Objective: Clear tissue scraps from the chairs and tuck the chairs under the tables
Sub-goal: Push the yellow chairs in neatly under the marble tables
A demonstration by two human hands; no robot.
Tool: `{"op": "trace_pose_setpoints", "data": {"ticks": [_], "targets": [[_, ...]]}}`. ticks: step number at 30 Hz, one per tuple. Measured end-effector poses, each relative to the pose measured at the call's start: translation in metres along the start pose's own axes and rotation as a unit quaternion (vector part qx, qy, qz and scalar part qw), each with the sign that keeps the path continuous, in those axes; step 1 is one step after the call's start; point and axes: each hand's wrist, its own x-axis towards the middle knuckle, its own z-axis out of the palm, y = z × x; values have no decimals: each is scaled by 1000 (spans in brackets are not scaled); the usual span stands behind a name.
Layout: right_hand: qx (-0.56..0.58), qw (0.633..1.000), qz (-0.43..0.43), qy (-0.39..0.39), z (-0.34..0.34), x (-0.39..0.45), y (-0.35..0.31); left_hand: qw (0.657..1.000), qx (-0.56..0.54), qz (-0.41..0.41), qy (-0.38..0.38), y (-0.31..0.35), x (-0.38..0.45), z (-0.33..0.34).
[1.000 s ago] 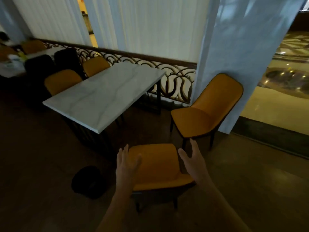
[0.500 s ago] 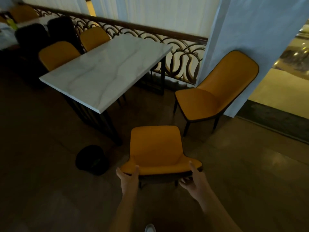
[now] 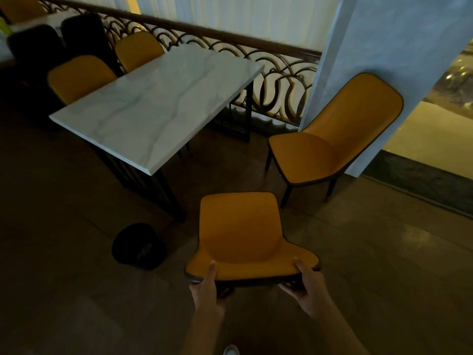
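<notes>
An orange chair point(image 3: 240, 231) stands just in front of me, its backrest toward me and its seat facing the white marble table point(image 3: 156, 103). My left hand point(image 3: 208, 290) grips the left end of the backrest's top edge, thumb on the front. My right hand point(image 3: 307, 285) grips the right end the same way. A second orange chair point(image 3: 325, 144) stands apart at the right, against the blue pillar. No tissue scraps show on either seat.
Two more orange chairs point(image 3: 79, 75) sit tucked at the table's far side, with dark chairs point(image 3: 33, 44) behind them. A black round bin point(image 3: 138, 245) sits on the floor by the table leg. An ornate railing point(image 3: 268, 73) and a blue pillar point(image 3: 371, 47) close off the back.
Both hands came down from above the seat onto the backrest's top edge and closed on it. The view has tipped lower and nearer to the chair.
</notes>
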Motion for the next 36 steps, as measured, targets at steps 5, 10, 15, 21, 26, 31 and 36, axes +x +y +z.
{"op": "trace_pose_setpoints", "data": {"ticks": [5, 10, 15, 21, 26, 31, 36], "targets": [[-19, 1000, -13, 13, 2, 5, -1, 999, -11, 14, 42, 2, 3, 4], [-20, 1000, -16, 15, 4, 10, -9, 998, -18, 11, 51, 4, 1, 11], [-21, 1000, -19, 1, 5, 21, -29, 998, -47, 30, 33, -2, 10, 30], [-45, 999, -9, -25, 17, 49, -71, 994, -90, 52, 46, 3, 15, 69], [-87, 995, -3, -50, 42, 81, -108, 989, -114, 68, 68, 18, 22, 105], [-140, 988, 8, -69, 68, 116, -148, 985, -150, 58, 70, 33, 25, 139], [-176, 979, 19, -105, 92, 140, -182, 977, -175, 77, 95, 43, 27, 172]]}}
